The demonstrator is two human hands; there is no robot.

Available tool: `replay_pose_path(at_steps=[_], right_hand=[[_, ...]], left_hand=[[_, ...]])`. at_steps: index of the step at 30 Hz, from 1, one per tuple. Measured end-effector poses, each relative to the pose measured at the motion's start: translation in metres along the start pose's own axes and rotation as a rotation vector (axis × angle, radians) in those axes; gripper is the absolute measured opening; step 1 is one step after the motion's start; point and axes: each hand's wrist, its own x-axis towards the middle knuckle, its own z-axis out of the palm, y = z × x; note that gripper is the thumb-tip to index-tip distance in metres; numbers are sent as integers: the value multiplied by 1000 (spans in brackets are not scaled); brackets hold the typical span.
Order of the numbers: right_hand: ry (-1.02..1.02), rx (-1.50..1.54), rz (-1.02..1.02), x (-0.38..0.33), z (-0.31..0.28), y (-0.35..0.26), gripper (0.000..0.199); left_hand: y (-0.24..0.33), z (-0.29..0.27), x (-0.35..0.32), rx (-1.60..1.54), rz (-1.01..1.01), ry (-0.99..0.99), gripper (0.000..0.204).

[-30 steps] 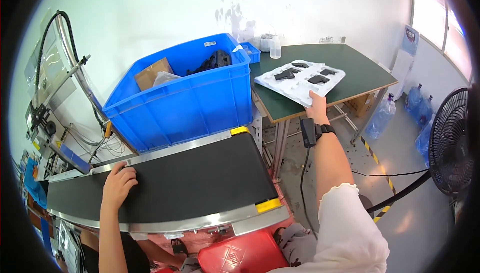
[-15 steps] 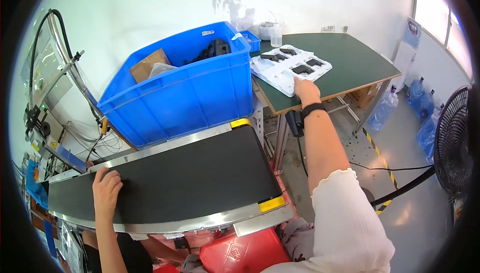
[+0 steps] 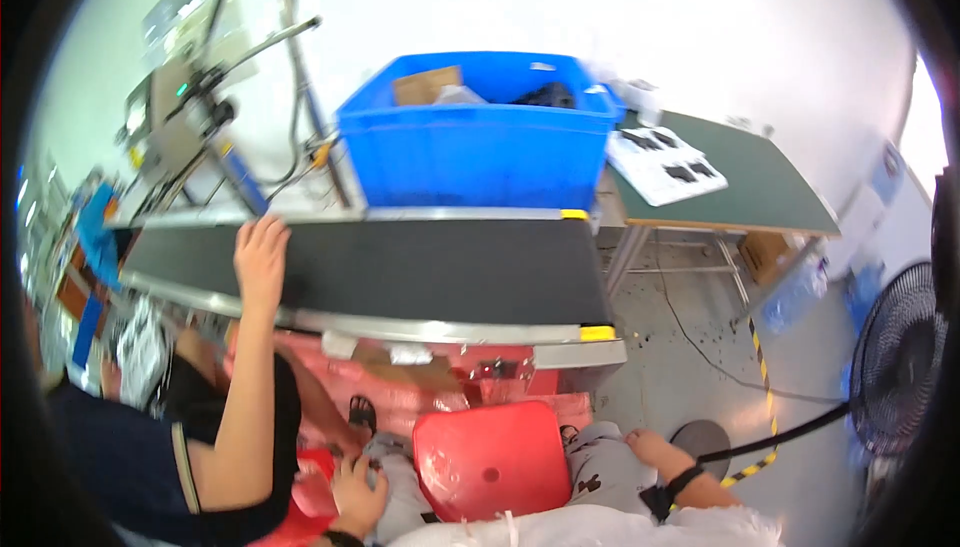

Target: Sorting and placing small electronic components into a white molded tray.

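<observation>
My left hand [image 3: 360, 495] lies on my left thigh with its fingers apart, holding nothing. On my right thigh rests my right hand [image 3: 655, 452], a black band around its wrist; it looks loosely laid down, its fingertips blurred. Grey trousers [image 3: 602, 467] are under both hands. Between my knees is a red plastic stool seat [image 3: 490, 447]. A black conveyor belt [image 3: 450, 272] with metal edges runs across in front of me. At its left part a co-worker's hand [image 3: 262, 252] touches the belt's far side.
Behind the belt stands a big blue bin [image 3: 480, 157] with cardboard and dark parts inside. A green table [image 3: 755, 182] at the right bears a white tray [image 3: 665, 187] with several black parts. A black fan [image 3: 900, 357] stands far right. A co-worker in dark clothes [image 3: 130, 457] sits left.
My right hand has left the white tray and come down onto my right thigh. My left hand has come into view. The view has turned left and down; the co-worker's hand stays at the belt.
</observation>
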Motion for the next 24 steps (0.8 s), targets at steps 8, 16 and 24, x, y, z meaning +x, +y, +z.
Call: replay_pose_path(at_steps=[8, 16, 24], right_hand=[[49, -564, 103, -39, -6, -73, 48], [-378, -128, -736, -51, -30, -251, 46], [262, -78, -1308, -25, -106, -377, 41]], left_hand=[[0, -23, 0, -46, -160, -114, 43], [0, -13, -2, 10, -250, -237, 48], [-7, -16, -1, -28, -247, -265, 47]])
